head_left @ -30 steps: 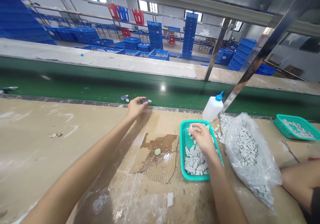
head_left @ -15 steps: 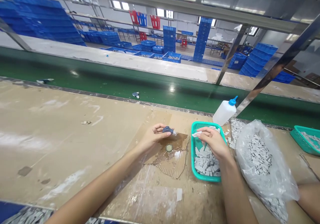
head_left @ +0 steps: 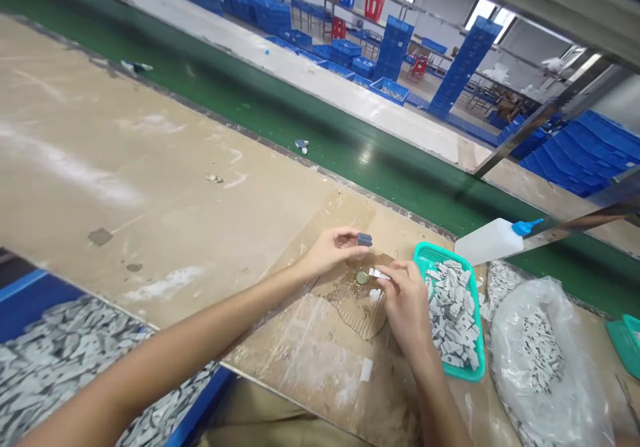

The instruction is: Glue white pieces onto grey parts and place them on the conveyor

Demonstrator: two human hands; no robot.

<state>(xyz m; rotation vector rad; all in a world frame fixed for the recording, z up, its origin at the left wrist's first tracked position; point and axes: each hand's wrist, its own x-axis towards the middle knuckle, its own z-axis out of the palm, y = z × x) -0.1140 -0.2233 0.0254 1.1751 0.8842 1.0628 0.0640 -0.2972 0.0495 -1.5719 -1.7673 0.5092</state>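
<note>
My left hand (head_left: 334,252) pinches a small dark blue-grey block (head_left: 365,240) above the worn cardboard. Beside the block's lower side, my right hand (head_left: 407,297) grips a small white plastic piece (head_left: 379,274) between thumb and fingers. The two pieces are apart. Close to the white piece, a round cap-like disc (head_left: 361,278) lies in a wet brown patch on the cardboard (head_left: 357,317). A green basket (head_left: 479,340) stands right of my right hand, holding many light grey-white pieces (head_left: 454,314).
A white squeeze bottle (head_left: 493,240) with a blue nozzle stands behind the basket. An open clear plastic bag (head_left: 510,367) of small pieces lies to the right. A green conveyor belt (head_left: 260,122) runs behind the table. At lower left is a blue crate (head_left: 200,407) full of grey pieces.
My right hand has moved left from over the green basket to near the disc, carrying the white piece. My left hand still holds the dark block, now turned. The view has tilted.
</note>
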